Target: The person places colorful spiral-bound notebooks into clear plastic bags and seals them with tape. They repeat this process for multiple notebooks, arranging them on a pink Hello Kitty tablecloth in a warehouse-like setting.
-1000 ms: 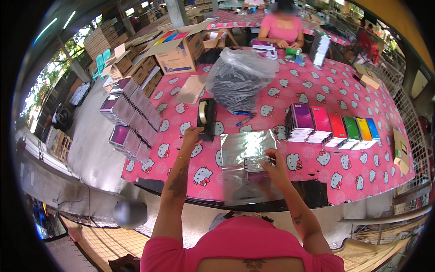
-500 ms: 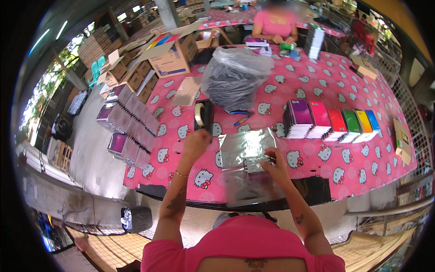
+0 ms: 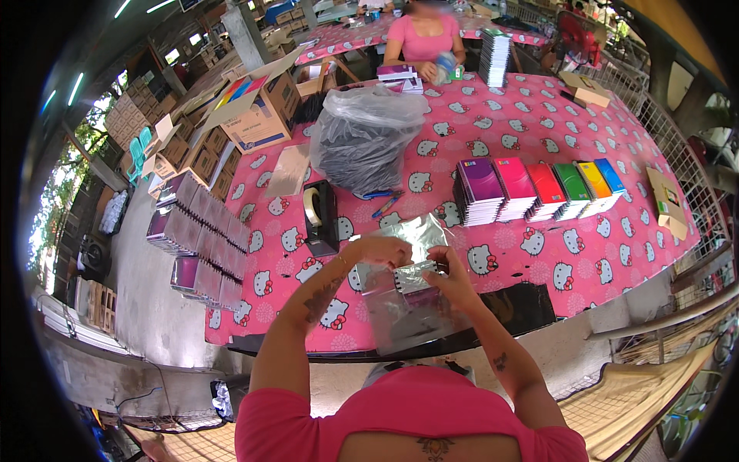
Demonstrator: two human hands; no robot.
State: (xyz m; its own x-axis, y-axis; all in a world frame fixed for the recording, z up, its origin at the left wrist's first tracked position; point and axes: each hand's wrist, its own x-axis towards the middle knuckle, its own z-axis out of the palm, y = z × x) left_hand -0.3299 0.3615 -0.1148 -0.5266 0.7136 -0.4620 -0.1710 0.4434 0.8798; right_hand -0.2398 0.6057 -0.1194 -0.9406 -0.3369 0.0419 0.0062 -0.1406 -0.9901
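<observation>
Both hands have risen off the table since a second ago: the left hand [image 3: 382, 251], which lay flat near the tape dispenser [image 3: 319, 218], now pinches the upper edge of a clear plastic sleeve [image 3: 400, 312], and the right hand [image 3: 453, 279] clasps a small stack of notebooks [image 3: 416, 276] held at the sleeve's mouth. The stack appears to be partly inside the sleeve already, though the glare on the film makes that hard to confirm. Judging by this, the bagging step is under way rather than finished, with the bundle held in the air just above the near edge of the pink patterned table [image 3: 539, 154].

Counted: one tape dispenser, one large grey plastic bag [image 3: 363, 138] bulging behind it, and five colour stacks of notebooks in a row [image 3: 539, 189] to the right, purple, pink, red, green and a yellow-and-blue one. One or two pens [image 3: 382, 205] lie between bag and sleeve. Wrapped purple bundles [image 3: 196, 239] sit in rows off the left edge, too overlapped to count exactly. One open cardboard box [image 3: 258, 115] stands beyond them, and one other person [image 3: 423, 38] in pink works at the far side
</observation>
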